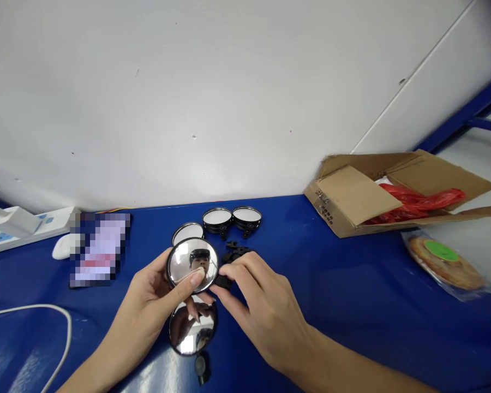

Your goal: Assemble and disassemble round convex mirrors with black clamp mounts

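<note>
My left hand [147, 297] grips a small round convex mirror [190, 262], thumb pressed across its lower face. My right hand [262, 305] pinches a small black plastic mount [223, 281] at the mirror's right edge. A second round mirror [193, 327] lies flat on the blue table [352, 295] just below my hands, with a black piece [202, 367] beside it. Three more mirrors [187, 231] [217, 217] [247, 215] and loose black parts [235, 252] sit just beyond my hands.
An open cardboard box [352, 202] with a red plastic bag [417, 201] stands at the right, a wrapped round item [444, 262] near it. A white power strip [28, 225], a white mouse [61, 246], a phone [100, 248] and a white cable [45, 311] lie left.
</note>
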The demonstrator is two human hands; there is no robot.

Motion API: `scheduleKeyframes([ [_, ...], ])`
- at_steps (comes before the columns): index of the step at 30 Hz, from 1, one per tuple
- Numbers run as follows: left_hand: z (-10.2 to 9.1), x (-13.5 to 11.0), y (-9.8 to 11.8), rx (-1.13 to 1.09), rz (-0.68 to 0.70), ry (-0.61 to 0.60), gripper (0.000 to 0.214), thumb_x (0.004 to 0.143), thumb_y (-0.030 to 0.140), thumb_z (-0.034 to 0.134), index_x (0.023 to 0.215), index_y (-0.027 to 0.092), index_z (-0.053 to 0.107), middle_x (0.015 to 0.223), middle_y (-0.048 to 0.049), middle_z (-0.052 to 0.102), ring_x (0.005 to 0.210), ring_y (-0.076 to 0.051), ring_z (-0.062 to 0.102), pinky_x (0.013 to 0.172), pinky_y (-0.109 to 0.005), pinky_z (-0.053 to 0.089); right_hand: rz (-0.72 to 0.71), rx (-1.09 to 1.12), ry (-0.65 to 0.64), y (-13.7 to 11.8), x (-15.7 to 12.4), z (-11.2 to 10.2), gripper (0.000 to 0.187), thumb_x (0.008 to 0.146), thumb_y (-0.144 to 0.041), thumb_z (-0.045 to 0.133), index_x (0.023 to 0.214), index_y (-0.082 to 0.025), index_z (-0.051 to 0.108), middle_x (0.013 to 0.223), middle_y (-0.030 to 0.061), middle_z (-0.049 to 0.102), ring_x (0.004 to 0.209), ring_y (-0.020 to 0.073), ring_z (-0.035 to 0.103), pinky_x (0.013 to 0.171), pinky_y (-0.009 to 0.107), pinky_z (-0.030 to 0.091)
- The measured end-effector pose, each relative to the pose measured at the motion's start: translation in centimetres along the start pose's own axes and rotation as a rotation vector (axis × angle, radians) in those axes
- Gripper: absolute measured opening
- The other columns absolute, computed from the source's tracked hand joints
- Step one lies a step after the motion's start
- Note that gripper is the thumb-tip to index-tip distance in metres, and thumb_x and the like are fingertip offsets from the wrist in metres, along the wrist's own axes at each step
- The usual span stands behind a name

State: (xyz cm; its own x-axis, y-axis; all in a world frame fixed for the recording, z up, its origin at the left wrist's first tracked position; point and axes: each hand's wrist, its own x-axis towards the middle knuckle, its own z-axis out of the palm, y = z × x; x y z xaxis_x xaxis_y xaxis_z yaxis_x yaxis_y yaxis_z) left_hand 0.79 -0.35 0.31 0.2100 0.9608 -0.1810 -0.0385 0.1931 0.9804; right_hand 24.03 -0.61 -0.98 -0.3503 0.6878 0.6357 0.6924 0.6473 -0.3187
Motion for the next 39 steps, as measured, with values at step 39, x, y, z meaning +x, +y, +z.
scheduleKeyframes([
  [39,-3.0,0.3,0.7,-0.029,-0.268,-0.571,0.030,0.115,0.051,0.076,0.120,0.024,0.064,0.084,-0.0014,0.083,0.055,-0.011,0.071,0.071,-0.026,0.055,-0.083,0.772,-0.490,3.3,0.5,-2.8,0.020,0.112,-0.037,0.082,0.122,-0.021,0.087,0.107,0.0020,0.079,0.088,0.0125,0.074,0.080,0.021,0.059],
])
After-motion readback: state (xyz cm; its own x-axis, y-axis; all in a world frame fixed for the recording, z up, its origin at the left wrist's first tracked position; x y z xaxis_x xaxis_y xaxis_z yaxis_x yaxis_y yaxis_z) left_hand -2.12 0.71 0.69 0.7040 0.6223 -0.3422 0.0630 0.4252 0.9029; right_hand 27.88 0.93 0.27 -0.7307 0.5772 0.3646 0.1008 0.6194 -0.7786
